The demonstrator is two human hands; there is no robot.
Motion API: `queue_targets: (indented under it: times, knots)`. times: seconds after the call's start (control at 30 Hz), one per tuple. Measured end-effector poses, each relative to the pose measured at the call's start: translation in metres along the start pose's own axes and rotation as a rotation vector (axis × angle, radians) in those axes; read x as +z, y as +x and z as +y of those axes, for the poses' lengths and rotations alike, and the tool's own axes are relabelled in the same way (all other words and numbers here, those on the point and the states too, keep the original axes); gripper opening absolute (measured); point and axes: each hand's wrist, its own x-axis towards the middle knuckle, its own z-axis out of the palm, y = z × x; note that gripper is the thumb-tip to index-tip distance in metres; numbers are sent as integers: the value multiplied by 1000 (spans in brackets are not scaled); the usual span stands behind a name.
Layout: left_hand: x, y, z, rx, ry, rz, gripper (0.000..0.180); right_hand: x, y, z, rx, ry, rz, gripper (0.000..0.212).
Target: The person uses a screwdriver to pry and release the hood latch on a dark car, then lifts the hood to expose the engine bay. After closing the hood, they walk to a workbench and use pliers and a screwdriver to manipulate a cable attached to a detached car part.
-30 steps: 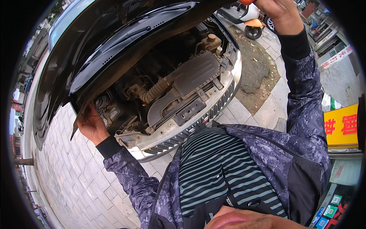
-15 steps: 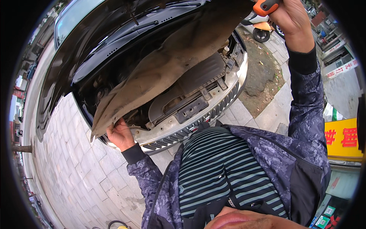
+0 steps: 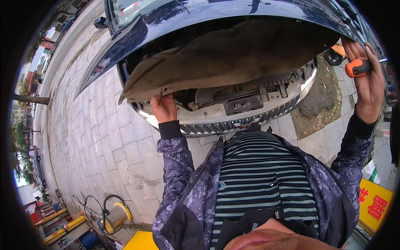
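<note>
The dark blue hood (image 3: pixel 266 11) of a car stands partly raised in front of me. Beneath it hangs a large brown, dusty hood insulation mat (image 3: pixel 225 62), sagging over the engine bay. My left hand (image 3: pixel 165 108) pinches the mat's lower edge near its left end. At the hood's right corner, my right hand (image 3: pixel 366 85) reaches up with its fingers against the hood's edge. A screwdriver (image 3: pixel 357 68) with an orange and black handle is tucked in that same hand; a bit of its metal shaft shows past the fingers. Most of the engine is hidden under the mat.
Just below the mat run the car's front panel (image 3: pixel 243 105) and grille (image 3: pixel 216 127). Grey paving (image 3: pixel 125 141) lies to the left. A yellow reel-like machine with a hose (image 3: pixel 118 217) stands at lower left, a yellow sign (image 3: pixel 373 204) at lower right. A wheel (image 3: pixel 333 57) shows beyond the hood.
The hood has come down, its outer side now showing. My right hand has lowered with it, still holding the screwdriver. My left hand keeps its pinch on the mat. The view has shifted.
</note>
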Motion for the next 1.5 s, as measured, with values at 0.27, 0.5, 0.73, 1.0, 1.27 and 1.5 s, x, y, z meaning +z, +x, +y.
queue_targets:
  times: [0.27, 0.5, 0.73, 1.0, 1.27, 1.5]
  knots:
    - [1, 40, 13, 29, -76, -245, 36, -14, -30, 30, 25, 134, 79, 29]
    - [34, 66, 17, 121, 32, -219, 39, -24, -30, 37, 42, 90, 95, 31]
    - [42, 91, 24, 81, 8, -281, 34, -24, -13, 38, 50, 28, 134, 33]
    - [47, 65, 18, 46, 12, -147, 51, -51, -26, 60, 122, 119, 54, 23]
    - [-54, 47, -22, -157, 42, 104, 58, -62, -93, 126, 226, 69, 245, 14]
    - [-125, 19, -46, -315, 3, 290, 56, -70, -139, 196, 319, -4, 422, 11]
